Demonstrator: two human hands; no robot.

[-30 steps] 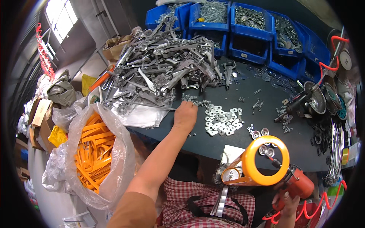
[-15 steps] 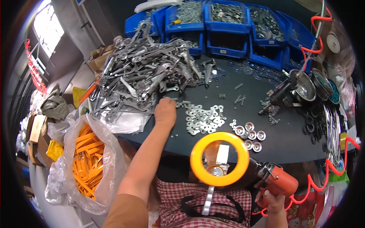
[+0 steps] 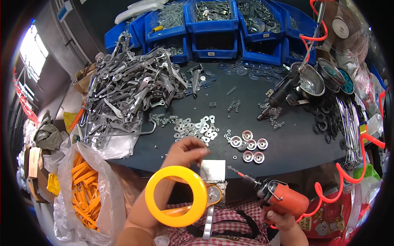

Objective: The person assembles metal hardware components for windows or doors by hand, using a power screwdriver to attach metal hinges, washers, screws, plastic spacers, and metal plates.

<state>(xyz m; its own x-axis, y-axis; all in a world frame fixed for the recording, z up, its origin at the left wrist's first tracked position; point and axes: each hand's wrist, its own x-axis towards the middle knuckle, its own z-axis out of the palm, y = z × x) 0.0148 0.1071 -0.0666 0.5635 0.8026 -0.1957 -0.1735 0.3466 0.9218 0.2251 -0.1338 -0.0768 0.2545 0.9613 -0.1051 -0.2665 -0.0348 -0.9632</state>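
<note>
My left hand is over the bench's front edge, thumb and fingertips drawn together; whatever they hold is hidden. Just below its fingertips is a pale metal block. A large yellow ring lies across the view of my left forearm, joined to a round metal joint with a metal strip hanging down. My right hand is closed around an orange-red power screwdriver on a coiled red hose. Its thin bit points left toward the block.
A heap of metal levers covers the bench's left. Flat metal links, springs and round metal cups lie mid-bench. Blue bins line the back. A plastic bag of orange strips stands left; another screwdriver hangs right.
My left hand has come from beside the lever heap to above the metal block. The yellow ring has swung left off the block, and the screwdriver's bit has come closer to it.
</note>
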